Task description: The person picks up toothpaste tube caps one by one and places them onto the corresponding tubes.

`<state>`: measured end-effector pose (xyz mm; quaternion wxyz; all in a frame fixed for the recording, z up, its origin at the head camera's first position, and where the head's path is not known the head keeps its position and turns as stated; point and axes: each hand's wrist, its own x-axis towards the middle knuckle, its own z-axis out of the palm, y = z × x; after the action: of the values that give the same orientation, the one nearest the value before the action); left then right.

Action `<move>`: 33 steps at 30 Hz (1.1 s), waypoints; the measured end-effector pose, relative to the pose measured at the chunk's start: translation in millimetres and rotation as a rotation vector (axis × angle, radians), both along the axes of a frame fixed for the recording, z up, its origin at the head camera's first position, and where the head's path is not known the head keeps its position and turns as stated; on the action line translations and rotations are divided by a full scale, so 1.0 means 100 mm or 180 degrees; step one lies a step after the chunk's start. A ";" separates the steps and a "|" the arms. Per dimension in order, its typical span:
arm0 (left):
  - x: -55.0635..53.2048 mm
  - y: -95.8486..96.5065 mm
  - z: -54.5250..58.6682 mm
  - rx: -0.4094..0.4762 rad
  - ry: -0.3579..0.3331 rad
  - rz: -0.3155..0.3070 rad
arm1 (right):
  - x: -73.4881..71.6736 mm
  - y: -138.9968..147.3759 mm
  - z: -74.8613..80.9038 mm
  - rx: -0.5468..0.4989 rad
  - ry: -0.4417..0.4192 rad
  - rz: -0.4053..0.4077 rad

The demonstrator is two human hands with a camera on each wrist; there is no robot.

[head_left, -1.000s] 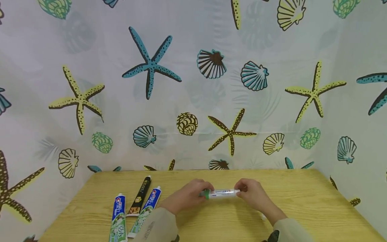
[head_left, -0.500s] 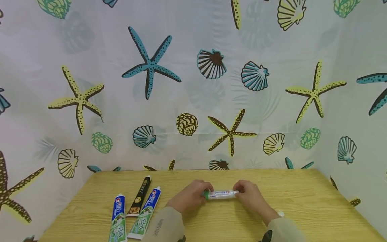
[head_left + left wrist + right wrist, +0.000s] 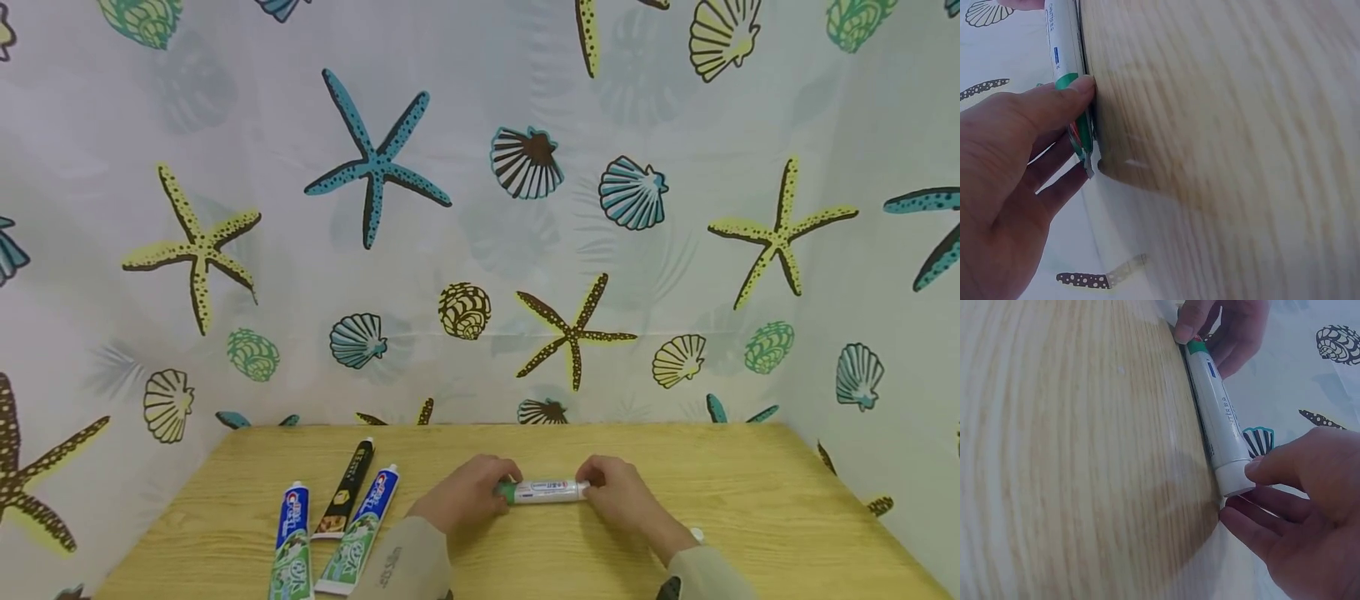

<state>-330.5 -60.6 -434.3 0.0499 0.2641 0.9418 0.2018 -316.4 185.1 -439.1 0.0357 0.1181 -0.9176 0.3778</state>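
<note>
A white toothpaste tube [image 3: 550, 492] with a green tail end lies crosswise between my two hands, low at the tabletop. Whether it rests on the wood, I cannot tell. My left hand [image 3: 468, 493] pinches the green crimped end between thumb and fingers, as the left wrist view shows with the thumb [image 3: 1079, 87] on top. At the other end, my right hand [image 3: 618, 498] holds the white cap [image 3: 1234, 479], thumb on one side and fingertips underneath. Part of the green end is covered by the left fingers.
Left of my hands lie two blue-green toothpaste tubes [image 3: 291, 542] [image 3: 363, 525] and a black one [image 3: 347, 487]. A small white piece [image 3: 697, 534] shows beside my right forearm. The wooden table [image 3: 787, 508] meets a shell-patterned curtain [image 3: 480, 250] at its back edge.
The white toothpaste tube and both hands have come slightly lower and nearer. My right forearm has shifted, showing more of the small white piece. Both hands keep hold of the tube.
</note>
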 end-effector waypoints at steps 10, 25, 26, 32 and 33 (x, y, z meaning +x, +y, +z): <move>0.07 -0.22 0.08 0.0156 0.0351 0.0034 | 0.16 0.11 0.13 -0.0184 0.0169 -0.0042; 0.29 -0.56 0.35 0.0645 0.0904 0.0222 | 0.41 0.41 0.32 -0.0521 0.0058 -0.0347; 0.31 -0.59 0.36 0.0680 0.0946 0.0258 | 0.43 0.43 0.33 -0.0522 0.0060 -0.0368; 0.48 -0.71 0.41 0.0872 0.1197 0.0459 | 0.52 0.56 0.33 -0.0556 0.0042 -0.0470; 0.51 -0.73 0.41 0.0896 0.1237 0.0503 | 0.54 0.57 0.32 -0.0574 0.0032 -0.0487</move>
<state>-279.5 -133.3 -393.3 -0.1853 0.2279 0.9141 0.2796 -262.9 242.5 -406.9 0.0796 0.0459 -0.8860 0.4545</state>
